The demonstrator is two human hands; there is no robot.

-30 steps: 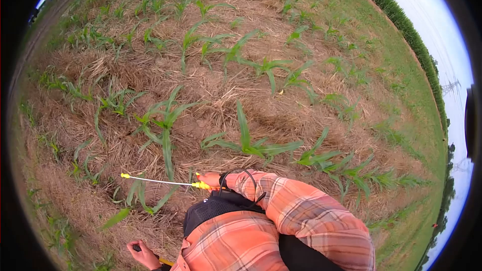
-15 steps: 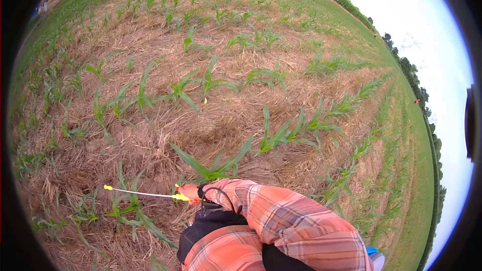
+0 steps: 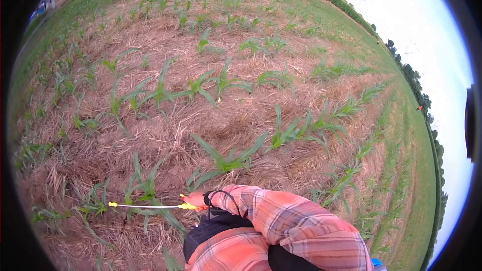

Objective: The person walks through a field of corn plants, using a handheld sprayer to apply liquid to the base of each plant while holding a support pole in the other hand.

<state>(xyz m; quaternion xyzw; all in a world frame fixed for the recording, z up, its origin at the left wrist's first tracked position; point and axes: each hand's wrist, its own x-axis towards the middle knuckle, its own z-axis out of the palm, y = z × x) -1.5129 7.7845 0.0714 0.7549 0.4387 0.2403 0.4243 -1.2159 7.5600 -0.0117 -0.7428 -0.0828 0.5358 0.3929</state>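
My right hand (image 3: 197, 199) is closed around the yellow handle end of a thin spray wand (image 3: 150, 206). The pale shaft points left across the frame and ends in a yellow nozzle tip (image 3: 113, 204), held over low leaves and straw. A dark band and a thin black loop are at the wrist, below an orange plaid sleeve (image 3: 301, 216). Just above the hand grows a young corn plant (image 3: 226, 163); another corn plant (image 3: 146, 184) stands behind the shaft. A black mesh item (image 3: 216, 228) lies against my body under the forearm. My left hand is out of view.
Rows of young corn (image 3: 288, 133) run over straw-covered soil (image 3: 160, 153). A tree line (image 3: 414, 78) borders the field at right. A small red-orange figure or object (image 3: 419, 108) is far off. A blue item (image 3: 376, 262) shows beside my sleeve.
Ground and plants have shifted slightly right and down in view. The wand has turned closer to level, its handle end lower in the frame. My right hand keeps its hold.
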